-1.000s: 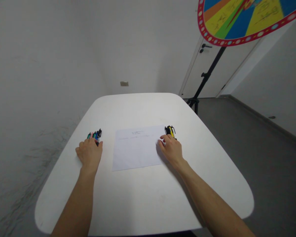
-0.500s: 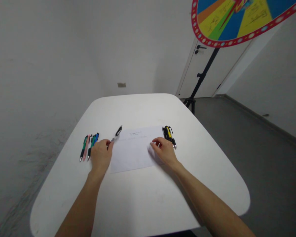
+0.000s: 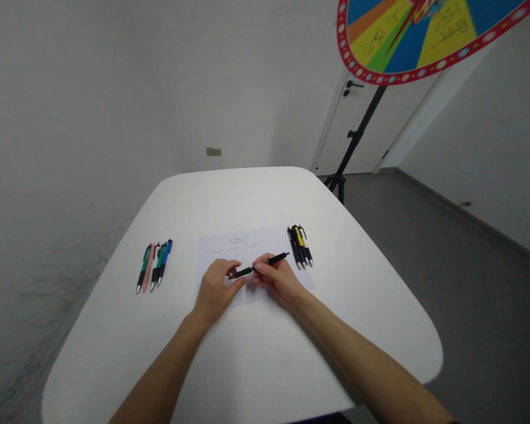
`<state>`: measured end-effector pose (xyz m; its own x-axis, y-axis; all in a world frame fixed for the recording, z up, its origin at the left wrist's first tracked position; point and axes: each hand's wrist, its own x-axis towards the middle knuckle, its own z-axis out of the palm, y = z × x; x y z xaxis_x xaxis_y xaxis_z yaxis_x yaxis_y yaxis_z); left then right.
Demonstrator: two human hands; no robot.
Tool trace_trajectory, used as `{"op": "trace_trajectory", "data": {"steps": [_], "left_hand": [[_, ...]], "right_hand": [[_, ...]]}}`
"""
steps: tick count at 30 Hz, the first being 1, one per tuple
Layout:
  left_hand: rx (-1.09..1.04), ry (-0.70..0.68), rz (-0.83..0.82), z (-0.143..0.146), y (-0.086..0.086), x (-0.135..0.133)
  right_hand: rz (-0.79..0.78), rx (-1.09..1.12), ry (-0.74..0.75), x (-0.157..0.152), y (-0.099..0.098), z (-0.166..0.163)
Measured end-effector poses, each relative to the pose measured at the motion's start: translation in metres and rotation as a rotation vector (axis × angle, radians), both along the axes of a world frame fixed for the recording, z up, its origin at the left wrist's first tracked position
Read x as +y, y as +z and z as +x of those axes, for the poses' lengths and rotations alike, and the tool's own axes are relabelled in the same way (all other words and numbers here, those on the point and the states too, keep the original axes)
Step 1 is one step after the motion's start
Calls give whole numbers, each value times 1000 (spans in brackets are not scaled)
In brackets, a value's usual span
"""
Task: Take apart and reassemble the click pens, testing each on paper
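Note:
My right hand (image 3: 277, 279) pinches a black pen (image 3: 244, 272) around its middle, above a sheet of white paper (image 3: 209, 253). The pen lies nearly level, its clip end up to the right and its tip toward my left hand (image 3: 217, 287). That left hand has its thumb and forefinger spread on either side of the tip end, seemingly without gripping it. A few lines of handwriting, too small to read, run across the upper part of the paper.
To the left on the white table (image 3: 229, 194) lies a row of green, pink, white and blue pens (image 3: 145, 268). Several black and yellow pens (image 3: 301, 244) rest at the paper's right edge. Beyond the table stands a colourful prize wheel (image 3: 401, 47) on a black tripod.
The pen has gone from my left hand into my right hand. My left hand has moved right over the paper; my right hand has shifted slightly left and nearer to me.

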<state>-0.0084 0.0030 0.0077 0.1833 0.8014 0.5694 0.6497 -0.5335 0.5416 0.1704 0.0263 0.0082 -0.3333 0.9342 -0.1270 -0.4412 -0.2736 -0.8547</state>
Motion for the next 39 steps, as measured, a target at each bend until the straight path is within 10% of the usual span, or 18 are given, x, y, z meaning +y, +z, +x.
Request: {"op": "trace_trajectory", "data": {"steps": [24, 39], "left_hand": [[130, -82, 32, 0, 5, -3], [-56, -31, -243, 1, -3, -1]], "right_hand": [[-67, 67, 22, -1, -3, -1], [-65, 91, 1, -1, -5, -2]]}}
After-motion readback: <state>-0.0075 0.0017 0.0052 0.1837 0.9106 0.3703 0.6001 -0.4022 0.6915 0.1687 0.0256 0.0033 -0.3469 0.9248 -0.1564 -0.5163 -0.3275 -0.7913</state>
